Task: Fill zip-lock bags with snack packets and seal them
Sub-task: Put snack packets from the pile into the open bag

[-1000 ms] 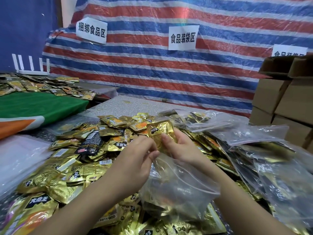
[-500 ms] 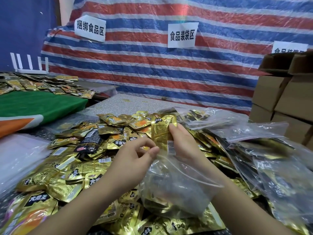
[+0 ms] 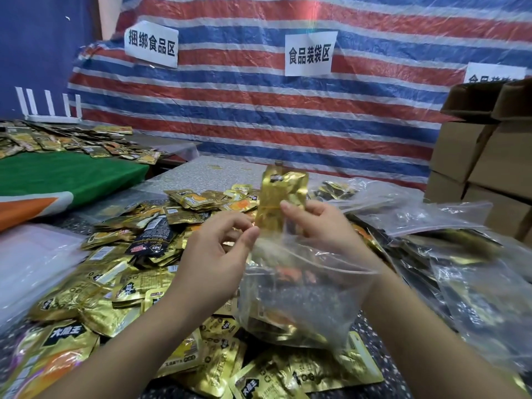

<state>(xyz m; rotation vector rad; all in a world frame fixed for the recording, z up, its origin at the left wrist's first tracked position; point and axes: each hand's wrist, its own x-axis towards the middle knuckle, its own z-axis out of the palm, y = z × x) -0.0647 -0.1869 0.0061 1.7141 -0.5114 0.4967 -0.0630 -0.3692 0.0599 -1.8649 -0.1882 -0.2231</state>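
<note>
A clear zip-lock bag stands open in front of me with several gold snack packets in its bottom. My left hand pinches the bag's left rim between thumb and fingers. My right hand holds a gold snack packet upright at the bag's mouth, its lower end just inside the opening. A heap of loose gold snack packets covers the table to the left and below the bag.
Filled zip-lock bags lie piled at the right. Cardboard boxes are stacked at the far right. A green cloth and more packets cover a table at the left. A striped tarp with paper signs hangs behind.
My right hand has turned the gold packet from flat to upright and brought it to the bag's mouth. My left hand has kept its pinch on the bag's rim.
</note>
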